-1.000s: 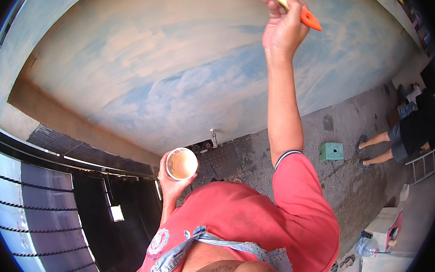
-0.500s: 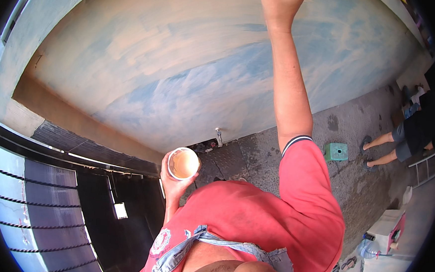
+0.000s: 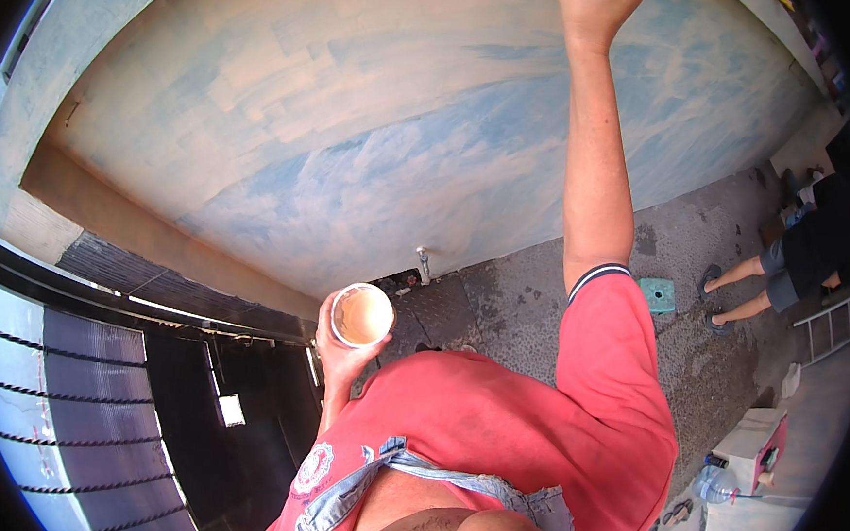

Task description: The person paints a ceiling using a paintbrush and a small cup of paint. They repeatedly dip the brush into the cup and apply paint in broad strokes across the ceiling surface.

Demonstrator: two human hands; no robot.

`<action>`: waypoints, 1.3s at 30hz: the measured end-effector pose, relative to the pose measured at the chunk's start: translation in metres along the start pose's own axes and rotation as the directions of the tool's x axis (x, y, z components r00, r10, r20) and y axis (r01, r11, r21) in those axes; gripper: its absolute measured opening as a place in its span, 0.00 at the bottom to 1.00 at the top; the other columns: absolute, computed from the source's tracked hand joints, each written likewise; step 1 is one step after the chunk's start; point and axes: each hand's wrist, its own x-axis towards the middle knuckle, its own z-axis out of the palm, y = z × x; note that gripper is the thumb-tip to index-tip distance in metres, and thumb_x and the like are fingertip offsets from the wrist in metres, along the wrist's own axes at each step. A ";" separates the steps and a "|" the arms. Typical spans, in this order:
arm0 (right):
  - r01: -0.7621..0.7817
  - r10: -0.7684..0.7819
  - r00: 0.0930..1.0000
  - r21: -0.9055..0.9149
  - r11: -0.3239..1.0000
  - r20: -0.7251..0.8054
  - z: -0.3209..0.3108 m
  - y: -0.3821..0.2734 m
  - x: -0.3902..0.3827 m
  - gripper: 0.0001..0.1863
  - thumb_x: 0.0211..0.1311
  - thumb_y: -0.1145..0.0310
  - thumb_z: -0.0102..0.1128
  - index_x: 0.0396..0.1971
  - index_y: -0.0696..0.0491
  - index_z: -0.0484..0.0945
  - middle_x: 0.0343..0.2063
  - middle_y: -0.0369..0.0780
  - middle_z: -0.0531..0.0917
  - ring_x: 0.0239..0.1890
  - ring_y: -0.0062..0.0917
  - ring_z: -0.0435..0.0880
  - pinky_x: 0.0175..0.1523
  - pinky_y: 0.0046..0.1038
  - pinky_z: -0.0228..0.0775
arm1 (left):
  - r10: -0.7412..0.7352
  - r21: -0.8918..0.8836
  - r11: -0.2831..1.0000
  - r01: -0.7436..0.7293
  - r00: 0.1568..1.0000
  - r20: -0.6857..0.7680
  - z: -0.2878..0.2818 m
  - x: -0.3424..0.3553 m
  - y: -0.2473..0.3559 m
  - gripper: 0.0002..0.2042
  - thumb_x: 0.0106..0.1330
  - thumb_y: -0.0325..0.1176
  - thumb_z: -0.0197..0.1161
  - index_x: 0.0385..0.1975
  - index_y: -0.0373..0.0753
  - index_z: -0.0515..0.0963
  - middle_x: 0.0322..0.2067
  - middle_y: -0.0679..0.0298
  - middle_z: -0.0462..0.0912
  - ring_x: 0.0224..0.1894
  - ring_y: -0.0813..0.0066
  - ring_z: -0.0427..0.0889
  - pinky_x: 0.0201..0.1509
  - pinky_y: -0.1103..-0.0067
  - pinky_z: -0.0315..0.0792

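Paint of a tan colour fills the small round cup (image 3: 362,315), which the left hand (image 3: 342,348) grips from below and behind, fingers wrapped round its wall, in front of the red shirt (image 3: 531,438). Up at the frame's top edge the right hand (image 3: 597,5) is raised against the blue-and-beige wall (image 3: 306,141); its grip cannot be told. Another person's legs (image 3: 749,290) stand on the concrete floor (image 3: 692,360), near a green block (image 3: 657,294).

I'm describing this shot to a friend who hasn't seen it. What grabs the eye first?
The big wall streaked blue and beige fills the upper picture. The right hand is raised against it at the top edge, while the left hand holds a round cup of pale paint near the middle. A red shirt fills the bottom.
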 end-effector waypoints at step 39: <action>-0.905 0.983 -0.033 0.423 0.047 -0.180 -0.244 -0.086 -0.472 0.23 0.71 0.58 0.66 0.52 0.62 0.76 0.47 0.43 0.83 0.45 0.26 0.84 0.50 0.21 0.79 | -0.163 0.139 0.973 0.185 0.974 -0.156 -0.046 -0.030 0.007 0.45 0.38 0.37 0.86 0.61 0.35 0.72 0.56 0.58 0.82 0.60 0.66 0.81 0.67 0.69 0.72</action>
